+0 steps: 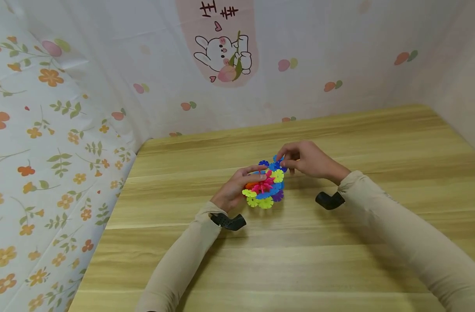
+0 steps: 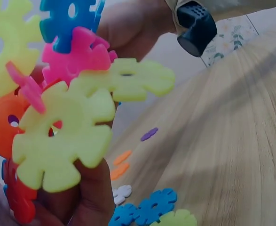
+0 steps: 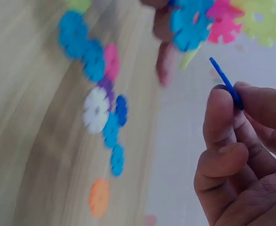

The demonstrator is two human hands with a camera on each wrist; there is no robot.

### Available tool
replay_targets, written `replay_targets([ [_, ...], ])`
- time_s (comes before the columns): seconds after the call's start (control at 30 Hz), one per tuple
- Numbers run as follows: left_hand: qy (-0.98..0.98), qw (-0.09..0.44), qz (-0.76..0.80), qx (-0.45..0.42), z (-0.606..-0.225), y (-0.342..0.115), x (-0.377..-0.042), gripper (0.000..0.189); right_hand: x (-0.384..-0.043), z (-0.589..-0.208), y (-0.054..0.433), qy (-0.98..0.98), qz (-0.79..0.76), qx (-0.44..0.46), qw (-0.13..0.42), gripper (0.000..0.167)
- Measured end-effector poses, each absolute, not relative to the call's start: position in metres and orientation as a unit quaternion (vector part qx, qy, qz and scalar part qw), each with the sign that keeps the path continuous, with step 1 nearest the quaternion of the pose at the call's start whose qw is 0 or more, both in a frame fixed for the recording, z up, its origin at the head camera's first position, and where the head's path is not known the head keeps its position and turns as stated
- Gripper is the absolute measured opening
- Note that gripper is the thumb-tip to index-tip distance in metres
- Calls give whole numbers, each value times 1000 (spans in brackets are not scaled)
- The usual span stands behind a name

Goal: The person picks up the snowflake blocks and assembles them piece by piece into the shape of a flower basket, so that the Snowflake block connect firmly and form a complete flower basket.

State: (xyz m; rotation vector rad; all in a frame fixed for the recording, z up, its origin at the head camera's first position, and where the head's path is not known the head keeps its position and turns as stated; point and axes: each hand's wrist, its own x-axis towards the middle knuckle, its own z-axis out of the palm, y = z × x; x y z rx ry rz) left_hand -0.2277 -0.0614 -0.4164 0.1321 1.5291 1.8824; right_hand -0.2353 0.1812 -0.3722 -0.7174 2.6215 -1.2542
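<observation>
In the head view my left hand (image 1: 234, 185) holds a cluster of interlocked plastic snowflake discs (image 1: 263, 186) in pink, yellow, blue, orange and purple. The left wrist view shows a pale yellow disc (image 2: 88, 141) on the cluster up close, with pink, orange, red and blue discs around it. My right hand (image 1: 307, 159) is beside the cluster's far right side. In the right wrist view its thumb and finger pinch a dark blue snowflake disc (image 3: 227, 84), seen edge-on and apart from the cluster's light blue disc (image 3: 190, 23).
Several loose discs lie on the wood-grain table (image 1: 292, 264), among them a white disc (image 3: 96, 110), an orange disc (image 3: 99, 197) and a blue disc (image 2: 155, 207). A patterned curtain (image 1: 151, 99) hangs behind the table. Each wrist carries a black device (image 1: 330, 200).
</observation>
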Motion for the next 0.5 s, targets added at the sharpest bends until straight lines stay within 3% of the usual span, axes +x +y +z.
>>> replay_targets([
  [0.5,580,364,724,86,-412,-57,-228,51,-221,-348,172,866,-426,-255,62,12],
])
